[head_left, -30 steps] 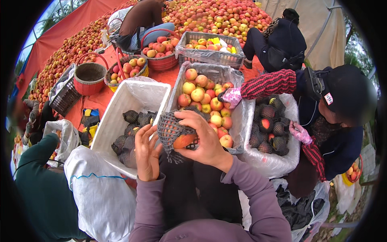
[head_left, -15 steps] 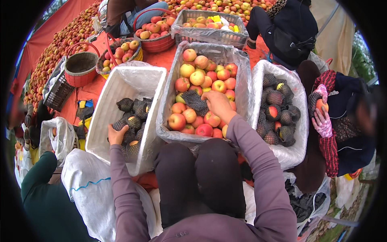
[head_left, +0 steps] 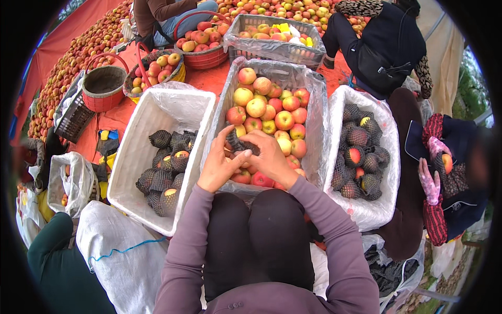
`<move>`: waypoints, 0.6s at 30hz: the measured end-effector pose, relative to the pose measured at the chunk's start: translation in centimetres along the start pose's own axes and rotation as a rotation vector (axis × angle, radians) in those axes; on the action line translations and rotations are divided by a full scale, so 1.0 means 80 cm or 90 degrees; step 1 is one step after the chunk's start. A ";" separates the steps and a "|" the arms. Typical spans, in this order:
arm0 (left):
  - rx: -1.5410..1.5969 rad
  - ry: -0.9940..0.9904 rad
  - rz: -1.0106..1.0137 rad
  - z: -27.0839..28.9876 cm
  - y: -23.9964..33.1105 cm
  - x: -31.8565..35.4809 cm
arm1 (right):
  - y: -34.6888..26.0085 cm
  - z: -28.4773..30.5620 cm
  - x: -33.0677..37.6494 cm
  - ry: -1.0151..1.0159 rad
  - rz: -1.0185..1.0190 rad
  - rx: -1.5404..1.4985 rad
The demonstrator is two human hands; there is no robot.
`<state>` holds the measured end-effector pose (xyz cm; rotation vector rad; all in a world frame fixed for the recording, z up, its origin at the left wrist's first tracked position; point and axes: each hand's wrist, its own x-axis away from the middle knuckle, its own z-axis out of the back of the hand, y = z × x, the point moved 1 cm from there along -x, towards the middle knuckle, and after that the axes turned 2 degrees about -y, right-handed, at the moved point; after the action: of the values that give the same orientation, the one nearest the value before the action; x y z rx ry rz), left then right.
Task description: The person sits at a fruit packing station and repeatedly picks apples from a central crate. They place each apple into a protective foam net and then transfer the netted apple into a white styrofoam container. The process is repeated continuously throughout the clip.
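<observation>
Over the near part of the middle crate, my two hands meet around a dark grey mesh fruit sleeve. The fingers of my left hand close on the sleeve's left side. My right hand grips it from the right, knuckles up. Whether an apple sits inside the sleeve is hidden by my fingers. Loose red and yellow apples fill the plastic-lined crate below. In the white crate at left, apples in dark mesh sleeves lie towards the right side.
At right, a white lined crate holds more sleeved apples; beside it a person in patterned gloves handles an apple. Behind stand red baskets and a grey crate of apples. A white sack lies near left.
My left hand has left the white crate and come over to the middle crate. My right hand has drawn the mesh sleeve nearer, and both hands now meet at it.
</observation>
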<state>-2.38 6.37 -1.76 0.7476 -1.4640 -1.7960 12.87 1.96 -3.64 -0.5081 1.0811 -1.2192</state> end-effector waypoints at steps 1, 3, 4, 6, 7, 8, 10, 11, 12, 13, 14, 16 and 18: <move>-0.034 -0.007 -0.059 -0.008 0.003 -0.004 | -0.026 0.003 0.003 -0.044 -0.034 -0.026; 0.065 -0.024 -0.069 -0.013 0.010 -0.004 | -0.034 0.009 0.010 -0.082 -0.167 -0.345; 0.114 -0.030 -0.073 -0.014 0.012 -0.002 | -0.036 0.012 0.014 -0.083 -0.175 -0.367; -0.027 -0.001 -0.124 -0.020 0.027 0.006 | -0.040 0.019 0.016 -0.086 -0.182 -0.410; -0.090 0.019 -0.165 -0.025 0.036 0.010 | -0.044 0.024 0.016 -0.084 -0.180 -0.360; -0.117 0.026 -0.143 -0.031 0.046 0.017 | -0.050 0.028 0.018 -0.088 -0.182 -0.313; -0.165 0.024 -0.157 -0.031 0.056 0.025 | -0.067 0.034 0.019 -0.090 -0.182 -0.211; -0.160 0.014 -0.163 -0.032 0.060 0.026 | -0.068 0.039 0.020 -0.082 -0.186 -0.297; 0.001 -0.017 -0.104 -0.032 0.065 0.028 | -0.067 0.043 0.022 -0.075 -0.190 -0.383; 0.161 -0.050 -0.045 -0.032 0.070 0.031 | -0.064 0.048 0.024 -0.069 -0.192 -0.470; 0.319 -0.084 0.016 -0.032 0.074 0.036 | -0.059 0.053 0.025 -0.092 -0.204 -0.517; 0.299 -0.127 -0.050 -0.033 0.072 0.042 | -0.056 0.065 0.034 -0.077 -0.256 -0.569; 0.226 -0.135 -0.103 -0.041 0.070 0.044 | -0.057 0.067 0.041 -0.026 -0.247 -0.567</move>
<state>-1.01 0.93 3.07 0.8914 -1.9453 -1.7991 15.15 -3.72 1.14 -1.4704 1.5155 -0.9884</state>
